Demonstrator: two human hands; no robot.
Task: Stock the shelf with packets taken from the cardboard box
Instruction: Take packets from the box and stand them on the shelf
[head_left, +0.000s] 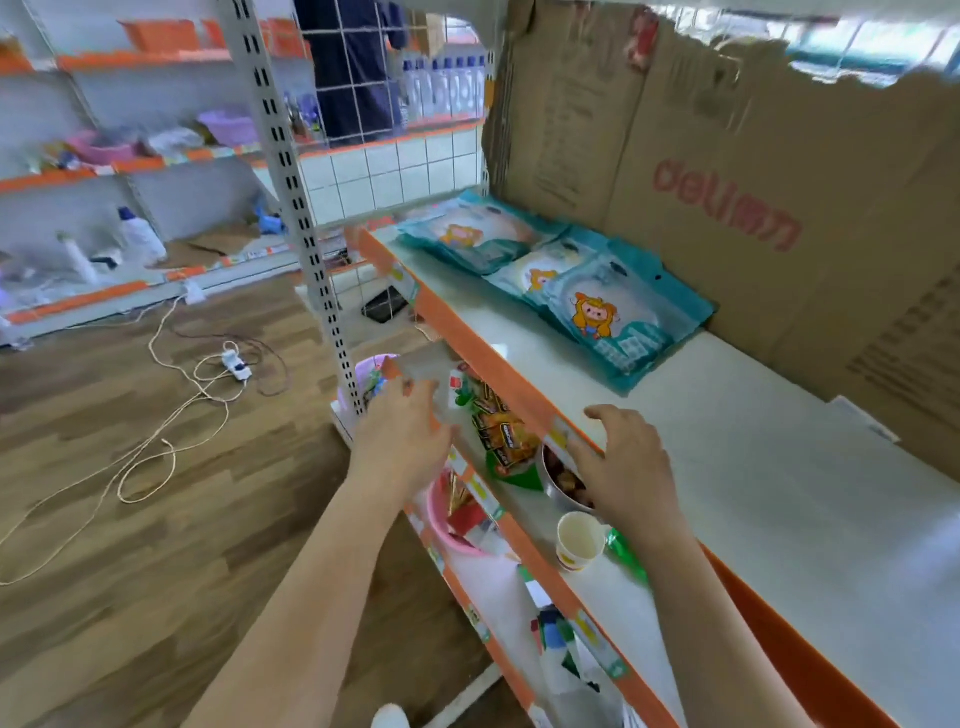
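A: Nearest of all, your two bare forearms come in from the bottom edge and reach toward the rack. Your left hand (402, 431) is out in front of the lower shelf (587, 597). Its fingers and thumb are pinched on a clear packet (434, 376) with an orange corner and a red-and-white label, too blurred to read.

B: Your right hand (631, 467) is at the orange front lip of the top shelf (753, 493). The fingers are loosely bent, the thumb is spread, and there is nothing in it. Whether the fingertips touch the lip, I cannot tell.

A: The cardboard box (753, 171) stands tall at the back of that top shelf, with red "deli" print on its side and a ragged upper rim.

B: Just beside it, toward the far end of the board, the teal packets (618, 312) lie flat and overlapping. Each has a cartoon figure on the front.

A: Under your hands on the lower shelf are green and orange snack bags (506, 441). There is also a metal bowl (558, 483), partly hidden by your right hand, and a paper cup (579, 540) upright near your right wrist.

B: A pink basin (441, 514) sits one level below. On the wooden floor to your left, a white power strip (236, 364) lies among loose cord.
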